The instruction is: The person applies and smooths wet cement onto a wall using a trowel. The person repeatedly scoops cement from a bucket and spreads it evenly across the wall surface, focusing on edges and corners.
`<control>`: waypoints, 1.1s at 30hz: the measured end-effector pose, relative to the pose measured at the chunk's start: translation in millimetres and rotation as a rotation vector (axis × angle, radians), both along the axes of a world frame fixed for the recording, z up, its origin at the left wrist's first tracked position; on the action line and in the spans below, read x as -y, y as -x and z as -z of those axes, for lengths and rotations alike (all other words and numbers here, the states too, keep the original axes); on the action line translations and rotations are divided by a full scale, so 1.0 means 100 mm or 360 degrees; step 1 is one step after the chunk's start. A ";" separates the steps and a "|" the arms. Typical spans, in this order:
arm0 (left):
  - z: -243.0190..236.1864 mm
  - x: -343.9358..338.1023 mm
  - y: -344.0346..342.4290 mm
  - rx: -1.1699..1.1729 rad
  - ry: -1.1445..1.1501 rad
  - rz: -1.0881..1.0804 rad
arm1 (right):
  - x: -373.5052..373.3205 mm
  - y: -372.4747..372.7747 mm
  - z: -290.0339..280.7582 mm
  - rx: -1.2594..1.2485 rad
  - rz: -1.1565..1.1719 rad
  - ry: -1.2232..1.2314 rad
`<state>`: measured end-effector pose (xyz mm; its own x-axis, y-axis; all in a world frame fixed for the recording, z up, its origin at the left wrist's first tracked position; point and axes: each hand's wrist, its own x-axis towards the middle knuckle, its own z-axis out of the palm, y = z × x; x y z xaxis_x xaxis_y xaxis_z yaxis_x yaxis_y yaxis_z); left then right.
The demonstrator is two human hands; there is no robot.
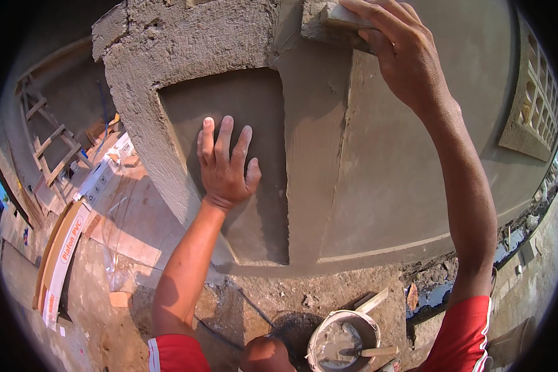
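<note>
My left hand (224,164) is spread with its fingers pointing up, lying against the smooth grey recessed panel (254,102) in the plastered wall. Higher up and to the right, my right hand (406,56) grips a plastering float (335,31), a flat block with a pale grip. The float is against the wall at the top of the raised plaster strip (319,136) right of the panel. Rough, pitted plaster (211,37) frames the panel above and at left. My fingertips carry pale dust.
Below, a bucket (378,335) of wet mortar holds a wooden-handled trowel (378,351). Long cardboard boxes (62,266) and a wooden ladder-like frame (49,139) stand left. A lattice vent block (530,99) sticks out at right, above a rubble-strewn trench (431,297).
</note>
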<state>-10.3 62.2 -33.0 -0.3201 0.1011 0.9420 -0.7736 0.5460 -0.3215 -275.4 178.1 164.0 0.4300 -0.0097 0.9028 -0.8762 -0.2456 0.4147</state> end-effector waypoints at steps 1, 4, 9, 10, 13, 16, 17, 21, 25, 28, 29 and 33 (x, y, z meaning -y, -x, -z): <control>0.01 0.01 -0.01 -0.0003 0.0005 -0.0007 | -0.03 -0.03 0.15 -0.0024 -0.0037 -0.0133; 0.00 0.02 -0.04 0.0028 0.0016 0.0013 | -0.12 -0.08 0.83 -0.0089 -0.0071 -0.0451; 0.03 0.00 -0.01 0.0025 -0.0009 0.0034 | -0.34 -0.02 2.23 -0.0369 -0.0001 -0.1127; 0.03 0.02 0.04 0.0007 0.0008 0.0055 | -0.45 0.02 2.46 -0.0358 -0.0076 -0.1285; 0.02 0.00 -0.01 0.0048 -0.0007 0.0018 | -0.56 0.03 2.47 0.0231 -0.0480 -0.1493; 0.02 0.02 -0.02 0.0053 0.0025 0.0006 | -0.59 0.05 1.93 0.1145 -0.1147 -0.1348; 0.02 0.02 -0.01 0.0052 0.0019 0.0004 | -0.53 0.05 1.74 0.1460 -0.1494 -0.1216; 0.01 0.03 -0.04 0.0074 0.0045 -0.0039 | -0.24 0.06 1.09 0.1574 -0.1744 -0.0867; 0.00 0.02 -0.02 0.0063 0.0045 -0.0035 | -0.09 0.05 0.68 0.1598 -0.1726 -0.0743; 0.01 0.01 -0.01 0.0059 0.0022 -0.0053 | -0.06 0.01 0.50 0.1518 -0.1600 -0.0756; 0.01 0.00 0.00 0.0059 0.0011 -0.0059 | -0.03 0.02 0.47 0.1465 -0.1597 -0.0794; 0.01 0.00 -0.02 0.0052 0.0009 -0.0046 | -0.10 -0.08 0.63 0.1463 -0.1427 -0.0866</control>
<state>-8.4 62.6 -33.8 -0.3538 0.0966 0.9303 -0.7781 0.5216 -0.3501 -267.6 187.6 101.4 -0.2615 -0.4864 0.8337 -0.2396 -0.8040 -0.5442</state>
